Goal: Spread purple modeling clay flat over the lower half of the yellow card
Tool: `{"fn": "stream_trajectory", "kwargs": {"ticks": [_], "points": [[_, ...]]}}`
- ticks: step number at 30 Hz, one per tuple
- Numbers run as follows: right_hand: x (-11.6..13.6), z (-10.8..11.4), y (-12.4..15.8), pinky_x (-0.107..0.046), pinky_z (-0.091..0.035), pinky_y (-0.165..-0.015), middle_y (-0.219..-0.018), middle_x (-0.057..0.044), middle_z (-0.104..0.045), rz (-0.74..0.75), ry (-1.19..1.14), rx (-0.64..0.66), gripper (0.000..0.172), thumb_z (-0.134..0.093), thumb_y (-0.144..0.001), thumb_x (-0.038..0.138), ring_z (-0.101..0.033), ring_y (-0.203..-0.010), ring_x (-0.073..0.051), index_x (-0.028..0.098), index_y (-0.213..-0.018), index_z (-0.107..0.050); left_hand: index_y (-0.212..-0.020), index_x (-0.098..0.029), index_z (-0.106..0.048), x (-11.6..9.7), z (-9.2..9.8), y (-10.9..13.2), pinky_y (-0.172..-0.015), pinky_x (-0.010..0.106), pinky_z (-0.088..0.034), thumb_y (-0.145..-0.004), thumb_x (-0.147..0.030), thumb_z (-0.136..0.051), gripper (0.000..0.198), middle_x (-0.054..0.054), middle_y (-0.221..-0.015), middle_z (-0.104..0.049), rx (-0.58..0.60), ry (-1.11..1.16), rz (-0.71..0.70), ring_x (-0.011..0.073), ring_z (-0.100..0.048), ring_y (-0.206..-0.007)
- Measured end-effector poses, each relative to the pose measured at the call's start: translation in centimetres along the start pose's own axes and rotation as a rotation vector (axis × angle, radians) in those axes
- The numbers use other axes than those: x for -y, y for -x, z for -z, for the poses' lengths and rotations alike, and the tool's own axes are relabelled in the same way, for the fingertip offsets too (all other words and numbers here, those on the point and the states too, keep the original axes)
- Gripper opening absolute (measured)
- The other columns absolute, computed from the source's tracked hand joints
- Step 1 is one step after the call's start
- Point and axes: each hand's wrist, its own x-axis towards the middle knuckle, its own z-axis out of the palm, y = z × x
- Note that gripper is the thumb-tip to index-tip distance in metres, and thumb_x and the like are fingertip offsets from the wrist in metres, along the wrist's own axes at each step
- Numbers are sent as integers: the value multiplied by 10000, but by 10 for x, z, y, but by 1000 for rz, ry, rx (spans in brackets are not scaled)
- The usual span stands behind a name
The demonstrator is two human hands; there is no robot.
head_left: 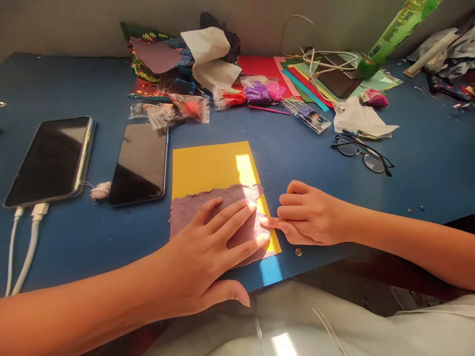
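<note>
A yellow card [208, 165] lies on the blue table, its lower part covered by a thin, rough-edged layer of purple-grey modelling clay [185, 210]. My left hand [218, 242] rests flat on the clay with its fingers spread and its thumb out over the table's front edge. From the right, my right hand [315, 215] touches the clay's right edge with an outstretched index finger, the other fingers curled in. Nothing shows in either hand. Part of the clay is hidden under my left hand, and a strip of sunlight crosses the card's right side.
Two phones [52, 158] lie to the left, one with white cables. Bagged clay [256, 91], coloured papers [297, 81] and a crumpled white sheet [210, 49] sit along the back. Eyeglasses [361, 153] and a green tube [399, 37] are at the right.
</note>
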Motion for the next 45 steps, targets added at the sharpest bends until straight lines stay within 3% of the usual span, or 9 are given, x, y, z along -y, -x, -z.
{"fn": "stream_trajectory", "kwargs": {"ticks": [12,17,21,28,31,35,38,42,45], "points": [[-5,-5,-11,-299,-341,-639,-549,47,-399,23,204,42,439,-309,-1005,123,-313,-564,-117,181,-623,-517,-1388,-243,-520,1,3,0,-1148,561,-201,-929,-628,-428,606,179,-1468,-466,35,22,-6,349,-346,-1413],[-12,-9,-8,-296,-332,-601,-561,35,-439,39,115,-93,387,-353,-990,123,-345,-556,-118,177,-656,-543,-1385,-216,-523,1,6,-1,-1124,584,-235,-902,-652,-465,653,203,-1450,-476,40,38,-13,369,-378,-1389],[-22,-11,-4,-289,-338,-594,-601,28,-463,-42,-31,-240,325,-298,-1006,130,-406,-573,-128,140,-922,-612,-1358,-214,-550,2,8,-3,-1106,560,-278,-887,-688,-447,676,186,-1426,-503,43,52,-16,364,-429,-1346],[-24,-12,-10,-313,-355,-660,-730,-35,-566,-113,-29,-35,379,-298,-1031,228,-483,-681,-148,118,-911,-641,-1394,-253,-502,8,9,-2,-1120,546,-273,-902,-630,-489,620,165,-1465,-462,11,91,-29,344,-425,-1346],[-24,-10,-9,-322,-353,-668,-725,-32,-562,-96,-67,-59,371,-278,-1032,213,-481,-696,-156,105,-982,-629,-1392,-169,-476,11,10,-2,-1131,531,-274,-954,-534,-459,571,183,-1460,-469,-42,99,-21,331,-388,-1380],[-19,-6,-6,-330,-345,-669,-682,-10,-489,-47,-170,-138,376,-278,-1022,211,-421,-643,-150,155,-892,-626,-1366,-110,-490,12,9,-2,-1150,549,-258,-975,-552,-384,599,202,-1441,-494,-50,57,10,329,-373,-1398],[-11,-4,-5,-328,-320,-654,-695,-7,-470,-1,-214,-54,457,-220,-1045,309,-376,-625,-153,178,-922,-640,-1369,-58,-483,11,5,-1,-1172,543,-268,-984,-511,-390,602,217,-1440,-498,-57,35,3,329,-369,-1409],[-5,-4,-7,-318,-299,-658,-730,-11,-477,-19,-108,21,588,-128,-1035,484,-345,-654,-164,189,-962,-631,-1426,7,-390,8,2,0,-1175,467,-341,-966,-259,-425,532,221,-1462,-475,-121,39,21,282,-327,-1446],[-1,-5,-9,-316,-293,-666,-704,-2,-475,-27,-59,33,509,-156,-1058,349,-338,-665,-162,177,-900,-608,-1420,-34,-439,7,1,-1,-1176,460,-350,-946,-232,-451,514,186,-1472,-475,-95,18,43,285,-346,-1437]]}}
